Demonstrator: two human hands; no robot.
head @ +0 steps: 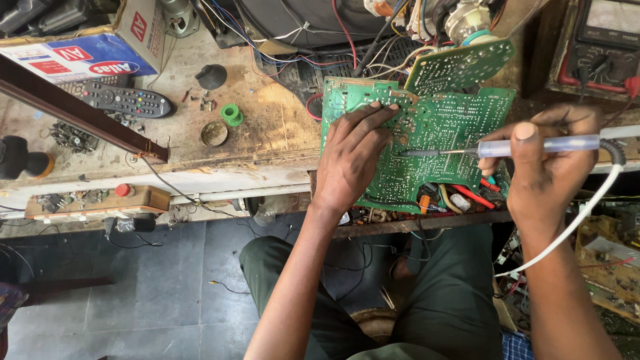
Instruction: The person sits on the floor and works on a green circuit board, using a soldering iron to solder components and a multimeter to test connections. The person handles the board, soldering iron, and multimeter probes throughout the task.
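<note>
The right hand [543, 163] is clenched around the pale, translucent handle of a soldering iron [507, 147], thumb on top and fingers curled beneath. The iron lies nearly level and points away from the palm toward the other hand, its thin metal tip resting on the solder side of a large green circuit board [437, 143]. A white cord [580, 217] leaves the rear of the handle, loops past the wrist and drops toward the person's lap.

Across the tip from that grasp, the left hand [350, 160] lies flat on the same board, fingers spread and pressing down on its upper left part; it steadies the board rather than closing around anything. The board sits tilted at the bench edge, between the two hands, with its lower edge over a cluttered tray of small parts, among them a red-handled tool [475, 197] just under the iron.

Just beyond the iron's tip, a second, smaller green circuit board [460, 67] stands tilted against a tangle of coloured wires [360, 33].

Well out past the left hand's knuckles, on the worn wooden bench [273, 127], lie a small round tin [215, 133] and a green spool [232, 115] close together, with a dark cone-shaped cap [212, 76] beyond them. Farther still on that side rest a black remote control [127, 100] and a blue and white cardboard box [80, 57].

Beyond the right hand, at the far corner, sits a multimeter [607, 40] with red leads.
</note>
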